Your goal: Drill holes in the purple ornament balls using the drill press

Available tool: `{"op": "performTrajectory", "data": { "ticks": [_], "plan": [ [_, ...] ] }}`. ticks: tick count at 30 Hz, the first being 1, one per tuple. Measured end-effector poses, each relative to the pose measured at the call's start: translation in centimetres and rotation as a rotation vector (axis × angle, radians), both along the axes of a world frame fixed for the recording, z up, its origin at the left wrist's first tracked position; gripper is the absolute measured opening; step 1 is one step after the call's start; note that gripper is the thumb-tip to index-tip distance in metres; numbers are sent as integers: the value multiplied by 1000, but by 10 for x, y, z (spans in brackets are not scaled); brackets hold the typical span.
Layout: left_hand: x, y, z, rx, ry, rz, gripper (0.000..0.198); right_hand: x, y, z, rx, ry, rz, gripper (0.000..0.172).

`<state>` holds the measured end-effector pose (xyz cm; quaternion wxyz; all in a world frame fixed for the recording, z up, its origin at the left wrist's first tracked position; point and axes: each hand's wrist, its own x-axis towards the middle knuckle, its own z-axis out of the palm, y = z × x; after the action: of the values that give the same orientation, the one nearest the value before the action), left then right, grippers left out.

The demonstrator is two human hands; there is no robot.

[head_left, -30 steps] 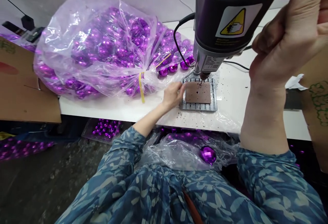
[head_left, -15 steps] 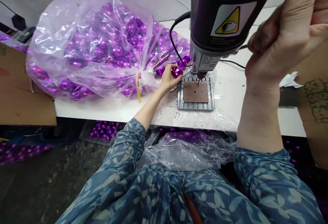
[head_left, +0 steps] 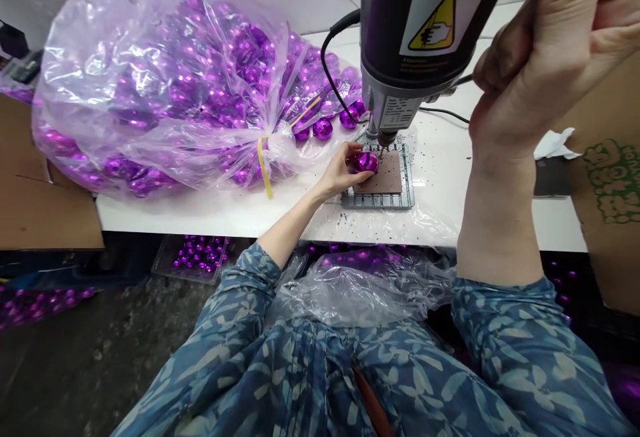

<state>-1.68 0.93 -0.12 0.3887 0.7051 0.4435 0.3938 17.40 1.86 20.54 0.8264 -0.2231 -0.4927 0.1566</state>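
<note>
My left hand (head_left: 341, 171) pinches a shiny purple mirror-faceted ball (head_left: 367, 162) between thumb and fingers, over the left part of a brown board (head_left: 386, 182). That board lies on the slotted metal base (head_left: 409, 198) of a bench drill (head_left: 387, 87), whose bit comes down close beside the ball. Whether bit and ball touch, I cannot tell. At the upper right, my right hand (head_left: 555, 57) is raised beside the drill's dark housing with its fingers curled. What it grips, if anything, is hidden. A few loose purple balls (head_left: 323, 129) rest left of the drill.
A big tied clear bag (head_left: 150, 83) of purple balls fills the table's left side. Cardboard boxes (head_left: 45, 177) flank both sides. A black cable (head_left: 325, 57) loops from the drill. Dark shavings are scattered about the base. Crumpled plastic (head_left: 350, 290) covers my lap.
My left hand has carried the purple ball rightward from the loose balls onto the board under the drill. My right hand keeps its raised, curled pose. The view has shifted slightly.
</note>
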Motion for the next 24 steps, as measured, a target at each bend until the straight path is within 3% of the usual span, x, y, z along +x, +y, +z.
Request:
{"op": "performTrajectory", "data": {
  "ticks": [6, 10, 16, 20, 24],
  "plan": [
    [2, 8, -13, -66, -81, -22, 68, 2, 1, 1, 2, 17, 44, 51],
    [5, 7, -11, -56, -69, -12, 67, 3, -3, 6, -21, 27, 83, 50],
    [10, 1, -10, -57, -108, 127, 63, 3, -8, 10, -43, 27, 130, 49],
    [12, 1, -11, -64, -98, 106, 58, 2, -6, 10, -25, 33, 128, 51],
    [15, 2, -14, -13, -56, 92, 62, 6, 0, 14, -112, 7, 113, 49]
  ]
}}
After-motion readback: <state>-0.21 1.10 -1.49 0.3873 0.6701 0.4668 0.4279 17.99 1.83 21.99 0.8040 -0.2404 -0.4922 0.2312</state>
